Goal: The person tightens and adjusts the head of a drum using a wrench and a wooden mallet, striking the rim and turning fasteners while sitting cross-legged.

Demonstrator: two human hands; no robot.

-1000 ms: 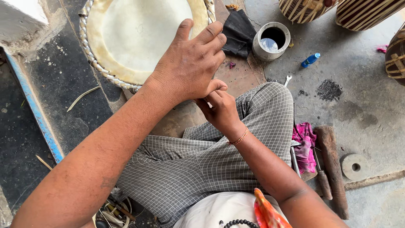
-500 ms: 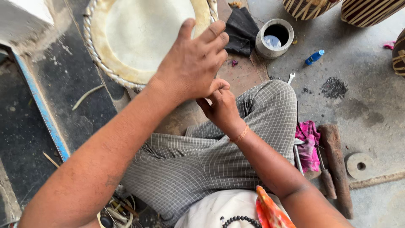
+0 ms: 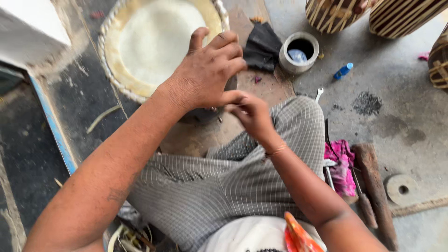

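Observation:
A round drum (image 3: 154,42) with a pale skin and a braided rim stands on the floor in front of my crossed legs. My left hand (image 3: 205,70) lies over its near right edge, fingers bent down around the dark side of the shell. Just below it, my right hand (image 3: 252,114) touches the left thumb with its fingertips pinched together. Whatever sits between those fingertips is too small to make out. A thin bangle circles the right wrist.
A small grey pot (image 3: 299,52) and a black cloth (image 3: 262,45) lie beyond the hands. A blue bottle (image 3: 343,71), a spanner (image 3: 318,94), a pink rag (image 3: 340,165), a wooden mallet (image 3: 375,191) and striped drums (image 3: 373,14) are at the right.
Both hands stay pressed together at the drum's edge, almost unmoved. My head has shifted a little, so more of the drum skin shows.

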